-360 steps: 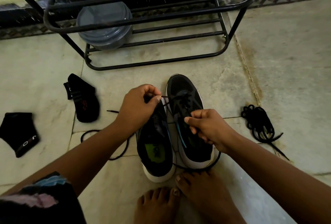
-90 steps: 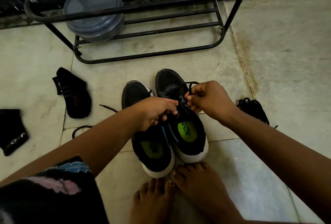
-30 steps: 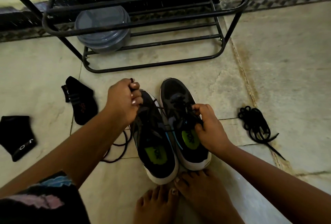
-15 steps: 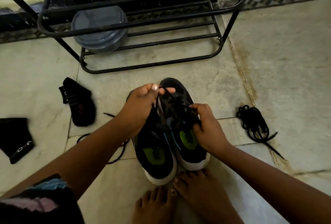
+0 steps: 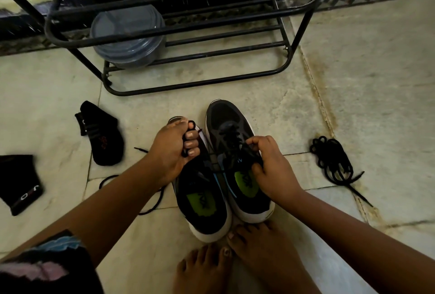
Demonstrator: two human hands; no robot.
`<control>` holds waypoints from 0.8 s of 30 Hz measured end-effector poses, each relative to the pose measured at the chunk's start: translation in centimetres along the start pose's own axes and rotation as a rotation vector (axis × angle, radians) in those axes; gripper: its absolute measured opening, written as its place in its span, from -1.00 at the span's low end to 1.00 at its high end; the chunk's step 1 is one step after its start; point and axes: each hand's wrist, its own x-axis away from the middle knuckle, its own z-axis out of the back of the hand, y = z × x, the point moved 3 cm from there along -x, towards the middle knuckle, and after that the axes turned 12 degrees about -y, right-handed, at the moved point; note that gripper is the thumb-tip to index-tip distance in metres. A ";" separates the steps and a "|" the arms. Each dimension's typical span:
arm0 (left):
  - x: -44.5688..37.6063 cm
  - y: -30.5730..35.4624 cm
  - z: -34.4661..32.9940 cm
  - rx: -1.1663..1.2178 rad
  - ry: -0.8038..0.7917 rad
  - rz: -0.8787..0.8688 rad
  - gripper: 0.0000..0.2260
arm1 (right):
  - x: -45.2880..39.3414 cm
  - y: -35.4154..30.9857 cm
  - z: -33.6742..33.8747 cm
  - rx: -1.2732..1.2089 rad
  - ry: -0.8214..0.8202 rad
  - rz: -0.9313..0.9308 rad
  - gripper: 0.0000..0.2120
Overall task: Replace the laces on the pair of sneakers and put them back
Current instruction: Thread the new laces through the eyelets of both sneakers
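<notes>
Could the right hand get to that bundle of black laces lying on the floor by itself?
Probably yes. The bundle of laces lies on bare floor just beyond the right hand, with nothing between them. But that hand is pinching the lace on the right sneaker and must let go first.

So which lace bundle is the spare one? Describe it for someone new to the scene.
Start at the black metal rack and come down its right side to the floor. The bundle of black lace lies alone right of the sneakers, coiled in loops, touched by neither hand.
</notes>
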 end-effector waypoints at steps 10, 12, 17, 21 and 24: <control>0.3 0.4 -0.9 -0.051 0.047 -0.089 -0.74 | -0.6 -2.9 1.6 0.731 0.022 0.449 -0.68; 0.2 0.4 -0.7 -0.041 0.060 -0.092 -0.74 | -0.9 -3.0 1.8 0.788 0.038 0.502 -0.78; 0.2 0.0 -0.4 -0.075 0.071 -0.087 -0.74 | -0.6 -3.7 2.8 0.244 -0.081 0.388 -0.79; -0.2 0.6 0.4 -0.230 0.188 -0.208 -0.76 | 0.9 -5.3 5.2 0.007 -0.452 0.316 -0.51; -0.2 0.3 1.3 -0.324 0.307 -0.308 -0.76 | 1.9 -6.2 7.7 0.040 -0.668 0.221 -0.44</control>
